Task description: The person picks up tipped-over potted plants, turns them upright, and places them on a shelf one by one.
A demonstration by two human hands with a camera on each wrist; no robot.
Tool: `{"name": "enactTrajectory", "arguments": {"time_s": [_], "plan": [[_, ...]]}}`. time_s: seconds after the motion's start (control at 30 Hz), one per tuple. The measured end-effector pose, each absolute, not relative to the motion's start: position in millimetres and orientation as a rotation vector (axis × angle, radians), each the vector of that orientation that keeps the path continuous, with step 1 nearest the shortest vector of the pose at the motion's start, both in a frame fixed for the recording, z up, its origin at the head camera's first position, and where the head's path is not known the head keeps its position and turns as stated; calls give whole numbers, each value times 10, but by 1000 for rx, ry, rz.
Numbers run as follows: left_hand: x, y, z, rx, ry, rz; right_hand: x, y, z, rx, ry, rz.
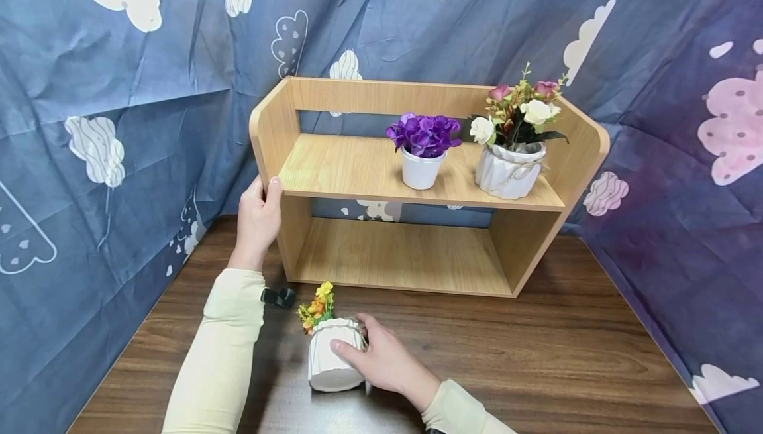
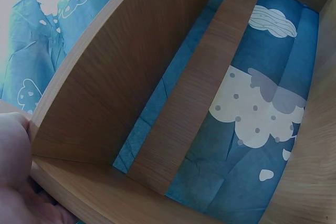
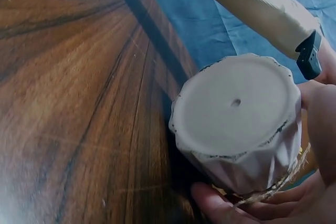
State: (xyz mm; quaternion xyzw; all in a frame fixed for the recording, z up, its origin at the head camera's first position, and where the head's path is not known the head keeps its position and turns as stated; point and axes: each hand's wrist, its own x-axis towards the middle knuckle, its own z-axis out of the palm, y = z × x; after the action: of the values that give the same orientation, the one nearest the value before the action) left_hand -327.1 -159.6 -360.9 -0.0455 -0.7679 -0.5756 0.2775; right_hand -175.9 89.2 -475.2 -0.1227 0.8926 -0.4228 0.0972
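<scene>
Her left hand grips the wooden shelf's side panel, seemingly steadying it, while her right hand wraps the tipped white flowerpot on the table below 2 shelved pots.

A shelf unit stands at the back of the table. Two flower pots sit side by side on the right of its upper board. A third pot lies on the table before the shelf's left end.
</scene>
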Motion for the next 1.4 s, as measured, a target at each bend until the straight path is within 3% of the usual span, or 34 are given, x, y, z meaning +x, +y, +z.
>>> {"name": "enactTrajectory", "arguments": {"time_s": [1.4], "plan": [[-3273, -1588, -3603, -114, -2052, -1537, -1746, 889, -4822, -229, 2342, -1678]]}}
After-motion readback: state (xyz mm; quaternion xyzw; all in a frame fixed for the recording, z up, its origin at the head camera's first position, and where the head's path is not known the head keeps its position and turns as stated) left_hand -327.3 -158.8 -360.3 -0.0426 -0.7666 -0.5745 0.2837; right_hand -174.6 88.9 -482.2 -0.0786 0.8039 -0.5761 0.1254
